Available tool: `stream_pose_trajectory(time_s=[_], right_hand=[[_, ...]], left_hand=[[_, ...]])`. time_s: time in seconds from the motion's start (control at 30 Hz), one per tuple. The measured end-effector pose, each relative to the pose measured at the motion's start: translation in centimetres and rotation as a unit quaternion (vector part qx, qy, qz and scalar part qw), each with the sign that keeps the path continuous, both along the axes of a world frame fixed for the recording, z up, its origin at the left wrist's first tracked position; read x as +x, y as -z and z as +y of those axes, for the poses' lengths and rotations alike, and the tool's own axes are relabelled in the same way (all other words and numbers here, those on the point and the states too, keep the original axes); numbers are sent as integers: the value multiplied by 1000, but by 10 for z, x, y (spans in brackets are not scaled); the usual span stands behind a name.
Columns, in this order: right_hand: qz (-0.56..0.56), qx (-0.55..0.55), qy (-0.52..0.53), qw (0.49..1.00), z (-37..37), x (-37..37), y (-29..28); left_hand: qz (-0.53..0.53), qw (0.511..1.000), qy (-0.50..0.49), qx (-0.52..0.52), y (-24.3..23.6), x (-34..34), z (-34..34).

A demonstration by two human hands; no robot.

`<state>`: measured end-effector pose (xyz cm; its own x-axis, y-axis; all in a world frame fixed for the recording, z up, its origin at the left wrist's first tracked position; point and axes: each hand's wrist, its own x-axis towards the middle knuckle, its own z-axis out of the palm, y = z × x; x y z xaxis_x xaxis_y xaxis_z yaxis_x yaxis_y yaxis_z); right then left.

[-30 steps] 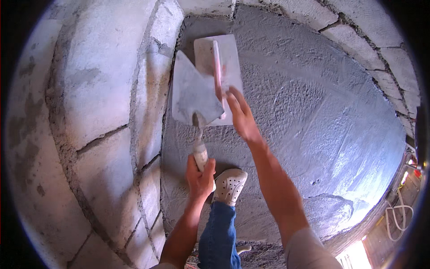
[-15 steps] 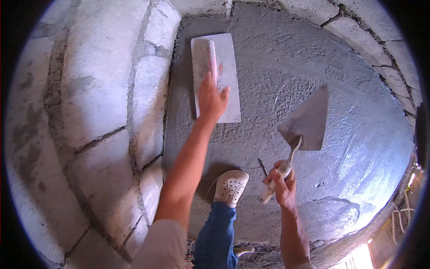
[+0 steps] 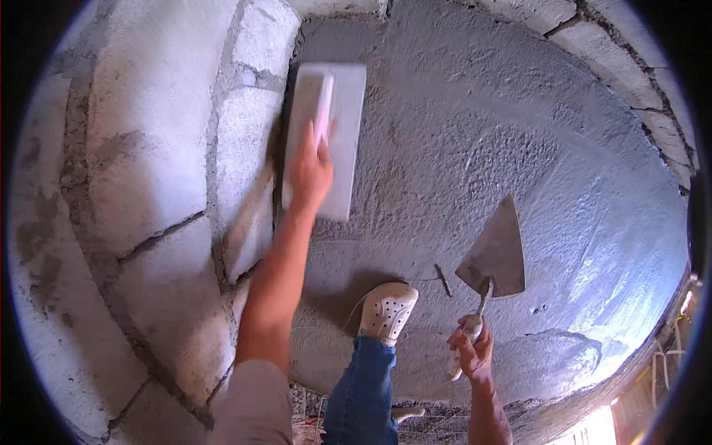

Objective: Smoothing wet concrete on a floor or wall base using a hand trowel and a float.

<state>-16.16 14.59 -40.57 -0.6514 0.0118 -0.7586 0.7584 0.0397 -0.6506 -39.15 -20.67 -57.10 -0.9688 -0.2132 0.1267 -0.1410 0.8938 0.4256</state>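
Note:
My left hand is closed around the pale handle of a rectangular plastering float. The float lies against the grey mortar surface, close beside the block wall on the left, and is slightly blurred. Lower right, my right hand grips the handle of a pointed trowel. Its triangular blade points up and away, above the mortar, with nothing visible heaped on it. The mortar is rough in the middle and smoother, shinier toward the right.
A wall of pale blocks rises along the left, with more blocks at the far right. My foot in a light clog rests on the mortar. A thin dark stick lies between clog and trowel.
My left hand has moved the float left and slightly nearer, toward the block wall, tilting it a little. My right hand and the trowel have come down and nearer.

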Motion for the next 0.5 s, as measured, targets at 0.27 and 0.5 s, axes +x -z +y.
stream_pose_trajectory(time_s=[0.27,0.5], right_hand=[[37,-7,-52,998,-14,-15,-12],[27,-2,-18,999,-1,-13,-25]], left_hand=[[-48,998,3,40,5,-75,10],[-83,992,-86,38,-7,-64,-4]])
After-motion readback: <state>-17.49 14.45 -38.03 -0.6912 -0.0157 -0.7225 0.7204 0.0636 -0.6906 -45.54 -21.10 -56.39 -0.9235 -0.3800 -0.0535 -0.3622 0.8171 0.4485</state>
